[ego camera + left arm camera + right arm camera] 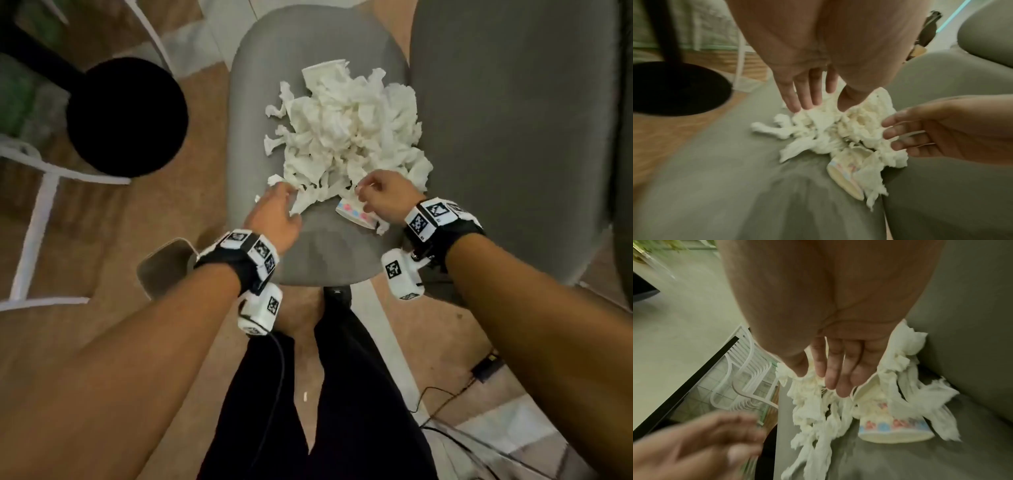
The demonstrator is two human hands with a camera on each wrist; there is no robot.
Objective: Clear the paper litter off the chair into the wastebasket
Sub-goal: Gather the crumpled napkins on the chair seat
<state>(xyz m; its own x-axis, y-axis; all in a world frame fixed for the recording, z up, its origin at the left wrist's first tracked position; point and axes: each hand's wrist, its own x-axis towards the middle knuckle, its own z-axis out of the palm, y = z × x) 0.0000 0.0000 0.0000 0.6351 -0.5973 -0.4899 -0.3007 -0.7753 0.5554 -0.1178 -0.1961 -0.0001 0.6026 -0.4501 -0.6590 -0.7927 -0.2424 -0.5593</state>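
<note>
Covering most of the grey chair [274, 85] seat, the heap of crumpled white paper litter [346, 133] is not yet cleared. At ten o'clock, well apart on the floor, stands the black wastebasket [126, 116]. A white rack [34, 219] lies beside it. The left hand [275, 212] and right hand [385, 198], fingers loosely spread and holding nothing, touch the heap's near edge beside a flattened paper cup [354, 214].

Heap of crumpled white tissue paper [346, 137] lies on seat of grey upholstered chair [318, 253], toward its back and right side. Squashed paper cup with pink and blue dots [354, 215] lies on its side at heap's near edge. Left hand [275, 212] at heap's near-left corner; right hand [385, 198] over cup. Round black wastebasket [126, 116] on floor, left of chair.
</note>
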